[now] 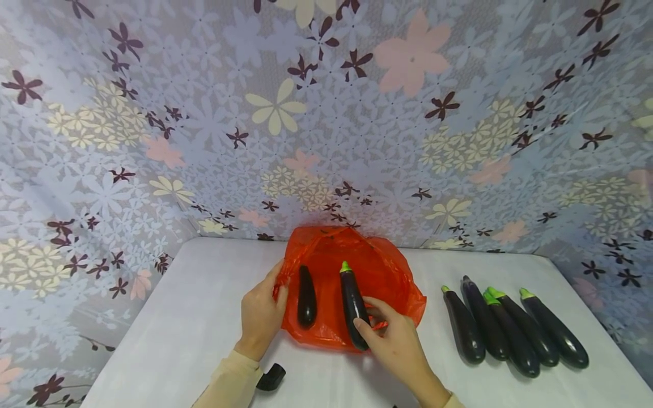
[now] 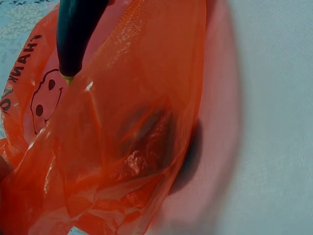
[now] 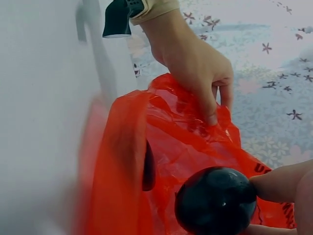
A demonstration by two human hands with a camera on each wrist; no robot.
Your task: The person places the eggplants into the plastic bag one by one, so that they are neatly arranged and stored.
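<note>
A red plastic bag (image 1: 326,334) lies with its mouth spread on the white table. The left hand (image 1: 261,311) pinches the bag's left edge; in the right wrist view that hand (image 3: 193,63) grips the crumpled rim from above. One eggplant (image 1: 306,297) lies in the left part of the bag. The right hand (image 1: 398,340) holds a second eggplant (image 1: 352,303) by its lower part, green stem pointing away, over the bag opening. The right wrist view shows the rounded end of the held eggplant (image 3: 215,200) between thumb and fingers. In the left wrist view its stem end (image 2: 73,58) points down beside the bag film (image 2: 146,58).
Several eggplants (image 1: 515,340) lie side by side on the table (image 1: 168,328) to the right of the bag. A small black object (image 1: 271,377) is by the left wrist. A flower-patterned covering (image 1: 326,141) rises behind the table.
</note>
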